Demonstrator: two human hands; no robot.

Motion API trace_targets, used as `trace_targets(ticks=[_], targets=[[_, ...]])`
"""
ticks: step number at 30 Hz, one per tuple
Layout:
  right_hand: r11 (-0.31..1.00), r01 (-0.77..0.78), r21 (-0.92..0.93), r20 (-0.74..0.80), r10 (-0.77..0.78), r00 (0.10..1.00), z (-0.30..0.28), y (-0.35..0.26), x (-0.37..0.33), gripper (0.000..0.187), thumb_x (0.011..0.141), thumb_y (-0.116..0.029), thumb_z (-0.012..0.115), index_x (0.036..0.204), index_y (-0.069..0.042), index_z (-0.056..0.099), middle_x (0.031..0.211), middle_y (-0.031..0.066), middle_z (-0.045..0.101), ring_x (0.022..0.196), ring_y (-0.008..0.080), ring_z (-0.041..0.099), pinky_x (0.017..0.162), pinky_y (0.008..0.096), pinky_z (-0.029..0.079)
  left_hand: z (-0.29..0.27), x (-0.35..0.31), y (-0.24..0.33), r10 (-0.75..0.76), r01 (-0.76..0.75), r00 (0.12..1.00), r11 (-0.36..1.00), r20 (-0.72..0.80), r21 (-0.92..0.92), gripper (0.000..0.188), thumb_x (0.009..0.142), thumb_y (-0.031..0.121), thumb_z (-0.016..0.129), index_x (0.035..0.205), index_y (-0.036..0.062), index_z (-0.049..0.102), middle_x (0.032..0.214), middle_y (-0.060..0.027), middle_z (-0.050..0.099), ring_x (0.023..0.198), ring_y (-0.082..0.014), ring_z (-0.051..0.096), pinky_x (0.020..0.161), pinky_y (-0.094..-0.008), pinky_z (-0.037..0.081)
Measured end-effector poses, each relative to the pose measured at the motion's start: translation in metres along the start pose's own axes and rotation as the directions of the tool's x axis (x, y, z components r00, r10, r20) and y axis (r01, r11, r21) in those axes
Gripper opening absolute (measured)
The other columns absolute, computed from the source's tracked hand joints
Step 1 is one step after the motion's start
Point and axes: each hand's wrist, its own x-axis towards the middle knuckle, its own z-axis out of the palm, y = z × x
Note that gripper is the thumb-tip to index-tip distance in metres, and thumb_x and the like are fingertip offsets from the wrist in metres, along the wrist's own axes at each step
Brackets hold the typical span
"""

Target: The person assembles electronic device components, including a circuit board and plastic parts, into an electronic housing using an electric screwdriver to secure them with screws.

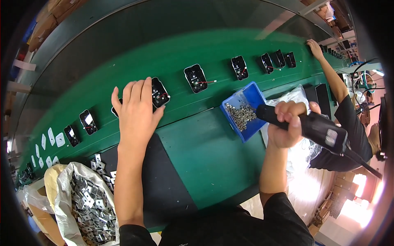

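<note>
My left hand (136, 102) lies over the green belt with its fingers stretched out and its thumb apart. Beside its thumb and index finger is a black plastic housing (160, 92), partly covered by the hand; another housing is mostly hidden under the little-finger side. In my right hand (288, 127) is a black electric screwdriver (326, 132), with a cord trailing off to the lower right. Its front end hangs over a blue bin (257, 95) that holds a heap of small metal screws (241, 116). The screwdriver's tip cannot be made out.
More black housings (196, 78) with red wires line the belt (172, 53). White plates (60, 140) lie at far left. An open sack (67, 201) of metal brackets (92, 205) stands at lower left. Plastic bags (301, 158) lie right. A co-worker's arm (332, 78) reaches onto the belt.
</note>
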Motion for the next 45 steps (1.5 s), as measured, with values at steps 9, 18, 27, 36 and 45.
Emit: trace_targets(ticks=[9,18,27,36,45], targets=[[0.986,-0.026,0.164,0.023,0.022,0.999,-0.003,-0.043,-0.021,0.051,0.082,-0.012,0.061,0.127,-0.015,0.038,0.071,-0.0012,0.044,0.061,0.0109,0.044,0.062,0.0302,0.039,-0.041,-0.116,0.073,0.126,-0.029,0.971,0.903,0.201,-0.430,0.078,0.058,0.030,0.083,0.126,0.0080,0.051,0.119,-0.0082,0.052,0.116,-0.0263,0.047,0.103,-0.0544,0.026],[0.983,-0.006,0.185,0.053,-0.004,0.999,-0.033,-0.071,-0.040,0.046,0.083,-0.021,0.062,0.123,-0.010,0.043,0.075,-0.0014,0.041,0.063,0.0108,0.041,0.066,0.0307,0.033,-0.067,-0.164,0.020,-0.109,0.111,0.994,0.894,0.030,-0.433,0.053,0.073,0.012,0.075,0.122,0.0037,0.058,0.116,-0.0152,0.059,0.103,-0.0312,0.057,0.088,-0.0411,0.046],[0.979,-0.057,0.195,0.090,0.040,0.995,-0.023,-0.082,-0.051,0.048,0.081,-0.020,0.068,0.120,-0.010,0.043,0.069,-0.0028,0.044,0.058,0.0093,0.044,0.063,0.0276,0.036,-0.073,-0.190,-0.036,-0.410,0.412,0.911,0.910,0.044,-0.051,0.017,0.080,0.004,0.066,0.096,-0.0008,0.066,0.096,-0.0135,0.064,0.085,-0.0315,0.059,0.077,-0.0411,0.048],[0.975,-0.054,0.217,0.095,0.034,0.995,-0.005,-0.078,-0.054,0.048,0.081,-0.020,0.073,0.118,-0.013,0.044,0.066,-0.0032,0.051,0.052,0.0088,0.048,0.053,0.0238,0.040,-0.062,-0.159,0.019,-0.345,0.406,0.913,0.716,0.217,-0.567,0.014,0.070,0.003,0.077,0.081,0.0032,0.068,0.082,-0.0095,0.067,0.076,-0.0275,0.063,0.066,-0.0359,0.049],[0.960,-0.092,0.265,0.162,0.050,0.985,-0.001,-0.080,-0.058,0.046,0.081,-0.016,0.073,0.115,-0.016,0.041,0.067,-0.0026,0.057,0.051,0.0094,0.053,0.048,0.0220,0.044,-0.037,-0.129,0.087,-0.074,0.121,0.992,0.778,0.101,-0.617,0.020,0.064,0.006,0.080,0.081,0.0094,0.070,0.107,-0.0047,0.062,0.097,-0.0228,0.058,0.082,-0.0356,0.042]])
